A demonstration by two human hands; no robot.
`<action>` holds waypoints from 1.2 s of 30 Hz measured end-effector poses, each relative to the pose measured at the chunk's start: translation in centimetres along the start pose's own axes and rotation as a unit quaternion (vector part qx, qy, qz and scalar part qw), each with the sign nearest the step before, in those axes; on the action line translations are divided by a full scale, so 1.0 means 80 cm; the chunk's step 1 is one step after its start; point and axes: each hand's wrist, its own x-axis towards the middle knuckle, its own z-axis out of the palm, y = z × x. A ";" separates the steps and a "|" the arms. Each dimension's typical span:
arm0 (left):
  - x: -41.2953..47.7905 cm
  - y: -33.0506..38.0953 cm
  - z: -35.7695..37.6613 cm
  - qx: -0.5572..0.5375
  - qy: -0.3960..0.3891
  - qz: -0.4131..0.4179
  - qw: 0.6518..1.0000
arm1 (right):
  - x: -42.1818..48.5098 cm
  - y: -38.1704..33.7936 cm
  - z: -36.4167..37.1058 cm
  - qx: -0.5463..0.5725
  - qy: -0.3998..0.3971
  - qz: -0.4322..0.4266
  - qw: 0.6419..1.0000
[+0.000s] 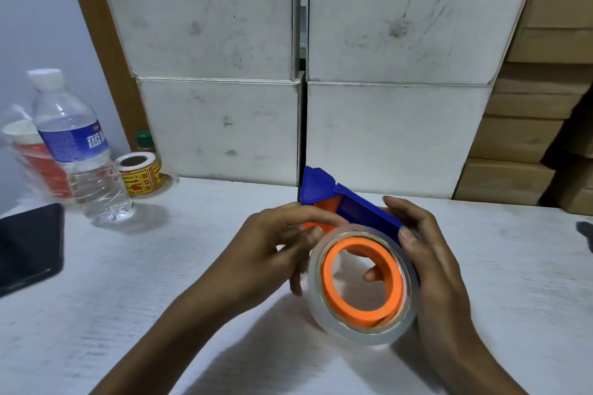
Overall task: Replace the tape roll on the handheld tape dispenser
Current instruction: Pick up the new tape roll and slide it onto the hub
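A blue plastic handheld tape dispenser (353, 205) is held above the white wood-grain surface (128, 282), a clear tape roll (362, 335) seated on its orange round hub (362, 279). The right hand (430, 266) wraps the dispenser's far side, thumb on the frame. The left hand (272, 244) pinches with narrow fingertips at the roll's upper left edge. A clear plastic water bottle (77, 151) stands far left
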 end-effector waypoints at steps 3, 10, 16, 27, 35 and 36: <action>-0.002 -0.002 0.001 -0.005 0.025 -0.002 1.000 | -0.001 0.000 0.000 0.013 -0.016 0.012 1.000; -0.003 -0.005 0.006 -0.033 0.052 0.001 0.998 | -0.005 0.002 0.004 0.006 -0.050 0.042 0.998; -0.005 -0.004 0.008 -0.041 0.072 0.019 0.996 | -0.002 -0.006 0.006 0.113 -0.125 0.124 0.978; -0.002 -0.014 0.005 0.149 0.065 0.177 0.971 | -0.002 -0.006 0.005 0.127 -0.126 0.139 0.974; -0.001 -0.016 0.015 0.190 0.116 0.200 0.954 | 0.000 -0.002 0.003 0.142 -0.096 0.134 0.976; -0.001 -0.016 0.015 0.207 0.122 0.208 0.948 | 0.000 -0.001 0.002 0.138 -0.095 0.134 0.977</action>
